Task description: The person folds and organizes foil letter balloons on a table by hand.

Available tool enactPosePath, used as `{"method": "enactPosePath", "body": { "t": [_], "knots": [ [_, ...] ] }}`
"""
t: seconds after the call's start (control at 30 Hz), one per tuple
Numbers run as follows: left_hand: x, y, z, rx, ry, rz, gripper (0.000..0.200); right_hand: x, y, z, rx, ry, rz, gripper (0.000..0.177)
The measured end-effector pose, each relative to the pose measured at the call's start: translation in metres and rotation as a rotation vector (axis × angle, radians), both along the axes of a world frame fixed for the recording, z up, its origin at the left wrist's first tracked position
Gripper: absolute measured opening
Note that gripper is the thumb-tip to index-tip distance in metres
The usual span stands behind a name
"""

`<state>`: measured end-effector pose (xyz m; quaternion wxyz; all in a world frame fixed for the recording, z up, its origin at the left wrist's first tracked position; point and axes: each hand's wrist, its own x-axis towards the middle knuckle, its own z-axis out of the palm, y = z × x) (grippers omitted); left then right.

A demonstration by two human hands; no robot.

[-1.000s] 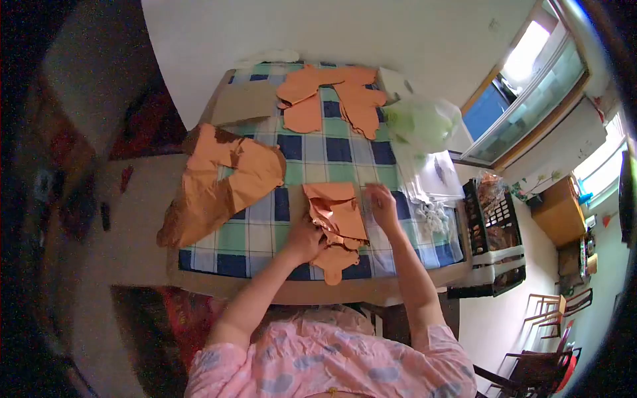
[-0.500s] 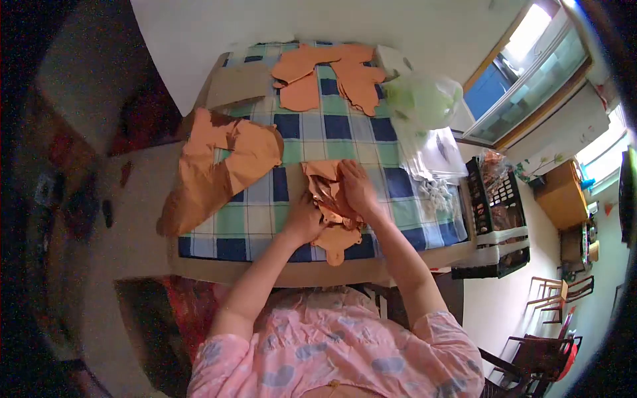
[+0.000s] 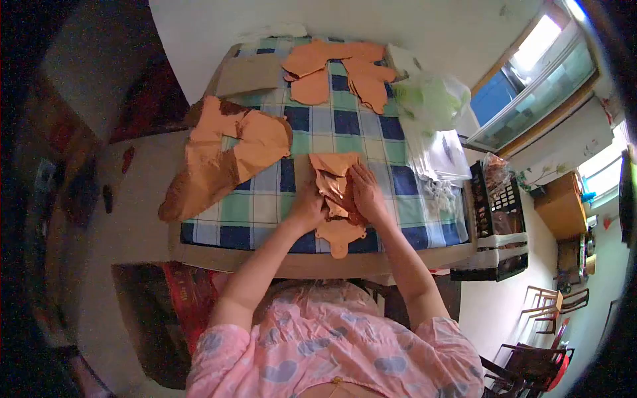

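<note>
In front of me on the table lies a copper-brown paper-like sheet (image 3: pixel 335 162), creased and partly folded, with shiny gaps in its middle. Its lower end, a flat cut-out shape (image 3: pixel 340 233) with small round tabs, points toward me near the table's front edge. My left hand (image 3: pixel 308 207) is closed at the sheet's left edge, its fingertips partly hidden by the paper. On the right side, my right hand (image 3: pixel 368 194) rests on the sheet with fingers stretched out and lying flat.
A large crumpled brown sheet (image 3: pixel 215 162) lies left, overhanging the table. Several flat brown cut-outs (image 3: pixel 308 86) lie at the back, beside a cardboard piece (image 3: pixel 249 76). Plastic bags (image 3: pixel 434 99) and white sheets (image 3: pixel 451 156) are at the right, above a black crate (image 3: pixel 494 219).
My right hand has slid slightly down along the sheet's right side, its fingers still extended. The sheet's upper part looks more spread out. The whole view has shifted a little.
</note>
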<state>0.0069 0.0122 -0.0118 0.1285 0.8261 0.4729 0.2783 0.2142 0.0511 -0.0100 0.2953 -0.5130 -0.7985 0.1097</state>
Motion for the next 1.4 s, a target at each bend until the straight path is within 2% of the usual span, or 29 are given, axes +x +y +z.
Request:
{"method": "enactPosePath", "body": {
  "t": [0.1, 0.2, 0.3, 0.4, 0.47, 0.57, 0.67, 0.7, 0.77, 0.8, 0.9, 1.0, 1.1, 1.13, 1.23, 1.33, 1.4],
  "knots": [
    [-0.016, 0.008, -0.014, 0.107, -0.01, 0.062, 0.048, 0.0, 0.002, 0.0, -0.015, 0.0, 0.0, 0.039],
    [-0.025, 0.002, -0.007, 0.134, 0.011, 0.042, 0.049, -0.013, 0.008, 0.052, -0.092, -0.123, -0.019, 0.035],
    [-0.022, 0.003, -0.001, 0.162, 0.015, 0.057, 0.049, -0.014, 0.045, 0.032, 0.152, -0.163, 0.047, 0.034],
    [-0.023, 0.003, 0.0, 0.1, -0.036, 0.077, 0.042, -0.021, 0.048, 0.02, 0.035, -0.302, 0.124, 0.038],
    [-0.025, 0.005, -0.003, 0.078, -0.078, 0.076, 0.038, -0.024, 0.039, 0.017, 0.1, -0.32, 0.11, 0.04],
    [-0.021, 0.028, 0.006, -0.073, -0.491, 0.31, 0.032, -0.026, 0.039, 0.013, 0.12, -0.316, 0.097, 0.041],
    [-0.005, 0.055, 0.053, 0.027, -0.289, 0.193, 0.035, -0.032, 0.032, 0.031, 0.026, -0.333, 0.097, 0.04],
    [0.004, 0.061, 0.042, 0.025, -0.185, 0.191, 0.037, -0.034, 0.03, 0.039, -0.011, -0.344, 0.097, 0.04],
    [0.022, 0.076, 0.007, 0.03, 0.027, 0.189, 0.041, -0.029, 0.036, 0.023, 0.049, -0.354, 0.092, 0.037],
    [0.022, 0.07, 0.005, -0.06, 0.226, 0.169, 0.048, -0.026, 0.039, 0.015, 0.077, -0.357, 0.09, 0.036],
    [0.013, 0.05, -0.018, 0.154, 0.22, 0.154, 0.05, -0.024, 0.041, 0.008, 0.128, -0.307, 0.085, 0.035],
    [0.006, 0.042, -0.022, 0.117, 0.155, 0.134, 0.051, -0.018, 0.039, 0.007, 0.203, 0.137, 0.094, 0.027],
    [0.011, 0.045, -0.022, 0.057, 0.205, 0.171, 0.05, 0.001, 0.034, 0.016, -0.095, 0.3, -0.404, 0.016],
    [0.01, 0.046, -0.022, 0.055, 0.21, 0.17, 0.05, 0.006, 0.03, 0.012, -0.069, 0.327, -0.43, 0.017],
    [0.008, 0.042, -0.019, 0.024, 0.229, 0.154, 0.051, 0.019, 0.017, 0.006, -0.224, 0.195, -0.359, 0.02],
    [0.006, 0.042, -0.013, 0.007, 0.206, 0.138, 0.05, 0.019, 0.02, 0.003, -0.25, 0.157, -0.354, 0.021],
    [0.007, 0.041, -0.014, 0.023, 0.126, 0.143, 0.05, 0.029, 0.034, -0.025, -0.381, 0.357, -0.321, 0.02]
  ]
}}
